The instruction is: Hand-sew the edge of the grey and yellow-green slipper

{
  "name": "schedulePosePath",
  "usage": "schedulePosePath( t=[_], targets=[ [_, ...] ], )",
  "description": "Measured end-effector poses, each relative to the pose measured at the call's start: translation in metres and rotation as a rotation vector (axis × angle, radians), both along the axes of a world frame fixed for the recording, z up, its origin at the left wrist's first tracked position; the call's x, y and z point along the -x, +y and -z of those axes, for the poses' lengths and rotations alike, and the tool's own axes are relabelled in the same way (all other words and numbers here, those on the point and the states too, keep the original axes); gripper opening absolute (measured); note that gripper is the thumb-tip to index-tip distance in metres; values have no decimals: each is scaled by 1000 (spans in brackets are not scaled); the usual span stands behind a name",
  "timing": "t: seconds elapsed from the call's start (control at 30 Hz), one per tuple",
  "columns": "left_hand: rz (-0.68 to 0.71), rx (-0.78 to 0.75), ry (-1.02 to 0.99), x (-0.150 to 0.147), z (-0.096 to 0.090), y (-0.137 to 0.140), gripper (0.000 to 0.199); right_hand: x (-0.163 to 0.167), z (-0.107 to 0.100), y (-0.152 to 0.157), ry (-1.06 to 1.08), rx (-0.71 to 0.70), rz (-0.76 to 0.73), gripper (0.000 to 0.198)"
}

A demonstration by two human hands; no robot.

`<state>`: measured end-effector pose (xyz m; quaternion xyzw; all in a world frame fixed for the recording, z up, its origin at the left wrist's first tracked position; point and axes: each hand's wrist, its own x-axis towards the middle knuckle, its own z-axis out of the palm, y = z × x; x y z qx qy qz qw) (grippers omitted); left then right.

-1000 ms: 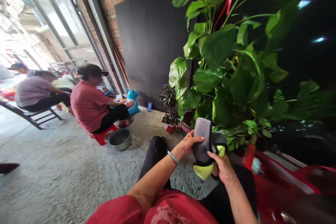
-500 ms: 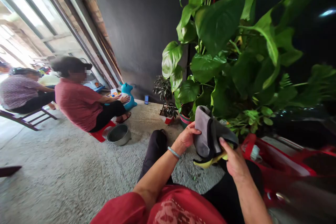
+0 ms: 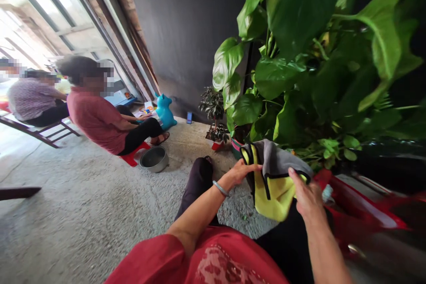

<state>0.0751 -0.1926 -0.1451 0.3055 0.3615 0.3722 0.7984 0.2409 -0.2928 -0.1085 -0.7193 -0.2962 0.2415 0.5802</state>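
A cloth, grey on one face and yellow on the other with black edging, hangs between my two hands above my lap. My left hand grips its left side, the index finger stretched across the fabric. On the right side, my right hand pinches the cloth with the thumb on top; the other fingers are partly hidden. Part of the cloth is folded over, its yellow face drooping at the front. Broad green leaves of a potted plant rise just behind it.
A grey basin stands on the concrete floor to the left. Beside it, a person sits on a red stool near a blue animal-shaped toy. A small phone-like device leans by the wall. Red objects lie at right.
The cloth has been turned and opened out, so much more of its yellow face shows. Both hands still hold it. The seated person's hand has moved off the blue toy.
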Motion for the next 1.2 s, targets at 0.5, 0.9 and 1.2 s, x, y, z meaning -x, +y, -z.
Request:
schedulePosePath(
  t=[0.5, 0.9, 1.2],
  targets=[
    [117, 117, -168, 12, 32, 10, 35, -9, -9, 11, -407, 341, -68, 39],
    [-162, -826, 564, -8, -29, -27, 65, 9, 38, 11, 332, 154, -11, 44],
    [124, -1133, 515, -29, -42, -70, 40, 20, 29, -29, 836, -179, -191, 45]
  ],
)
